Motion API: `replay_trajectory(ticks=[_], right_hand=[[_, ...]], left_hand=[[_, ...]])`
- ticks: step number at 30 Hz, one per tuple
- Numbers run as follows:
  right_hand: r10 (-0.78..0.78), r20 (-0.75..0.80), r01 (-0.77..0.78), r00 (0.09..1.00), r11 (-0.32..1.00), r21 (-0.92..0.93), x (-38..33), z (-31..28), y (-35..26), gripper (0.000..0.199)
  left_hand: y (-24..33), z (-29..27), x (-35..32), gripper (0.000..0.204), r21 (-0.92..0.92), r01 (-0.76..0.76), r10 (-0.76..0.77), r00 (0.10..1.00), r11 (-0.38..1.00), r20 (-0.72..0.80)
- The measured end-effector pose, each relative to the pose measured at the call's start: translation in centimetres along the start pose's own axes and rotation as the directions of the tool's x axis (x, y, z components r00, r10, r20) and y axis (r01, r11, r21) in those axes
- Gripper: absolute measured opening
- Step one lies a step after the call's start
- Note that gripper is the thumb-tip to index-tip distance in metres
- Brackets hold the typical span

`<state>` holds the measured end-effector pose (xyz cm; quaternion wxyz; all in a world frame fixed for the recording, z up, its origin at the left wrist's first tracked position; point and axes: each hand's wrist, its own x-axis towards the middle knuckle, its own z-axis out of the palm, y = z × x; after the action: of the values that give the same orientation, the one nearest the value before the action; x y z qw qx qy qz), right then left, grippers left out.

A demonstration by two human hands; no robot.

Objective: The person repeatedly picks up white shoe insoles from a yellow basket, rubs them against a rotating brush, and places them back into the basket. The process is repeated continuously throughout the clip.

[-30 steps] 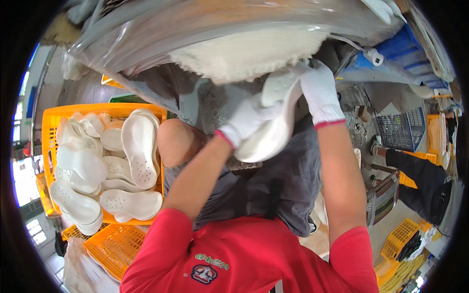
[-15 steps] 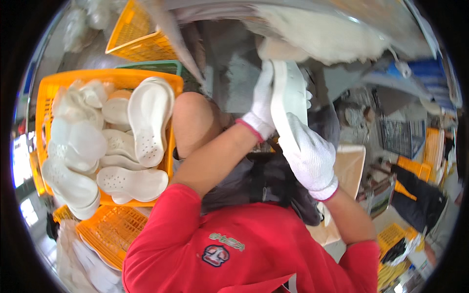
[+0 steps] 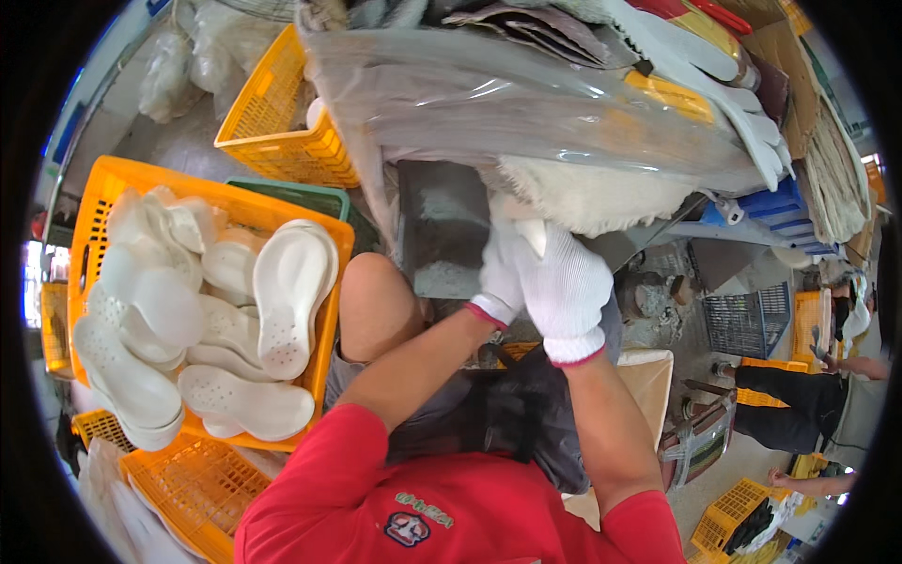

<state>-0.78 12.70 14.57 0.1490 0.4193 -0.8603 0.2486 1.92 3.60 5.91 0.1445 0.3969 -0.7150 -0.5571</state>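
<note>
My left hand (image 3: pixel 501 273) and my right hand (image 3: pixel 566 287), both in white knit gloves with red cuffs, are close together in front of me. They are closed around a white insole (image 3: pixel 533 235). Only a small tip of it shows between the fingers; the gloves hide the rest. My hands are just below a fluffy white pad (image 3: pixel 601 193), and whether the insole touches it I cannot tell. On my left, an orange basket (image 3: pixel 211 174) holds several white insoles (image 3: pixel 287 310), some with small holes.
Clear plastic sheeting (image 3: pixel 526 94) covers the surface ahead, with white gloves (image 3: pixel 742 122) on top. A grey metal trough (image 3: pixel 442 230) lies beneath. Another yellow basket (image 3: pixel 310 150) stands far left. On the right are a dark blue crate (image 3: pixel 752 320) and another person's legs (image 3: pixel 789 404).
Both hands have come together, with my right hand now farther up the insole. The insole, in plain view before, is mostly hidden. The view has tilted to show more of the surface ahead.
</note>
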Motion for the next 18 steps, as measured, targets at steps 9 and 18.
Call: replay_trajectory(ticks=[9,18], right_hand=[[0.104,0.593,-0.471,0.799,0.721,0.508,-1.6,-6.3,-1.3,0.075],[0.070,0.530,-0.221,0.845,0.949,0.227,-3.3,-6.2,-3.1,0.085]], left_hand=[[-1.1,0.7,2.5,0.066,-0.787,0.608,-0.081,0.794,0.105,0.602],[3.5,-1.5,-1.0,0.093,-0.737,0.675,-0.065,0.737,0.028,0.673]])
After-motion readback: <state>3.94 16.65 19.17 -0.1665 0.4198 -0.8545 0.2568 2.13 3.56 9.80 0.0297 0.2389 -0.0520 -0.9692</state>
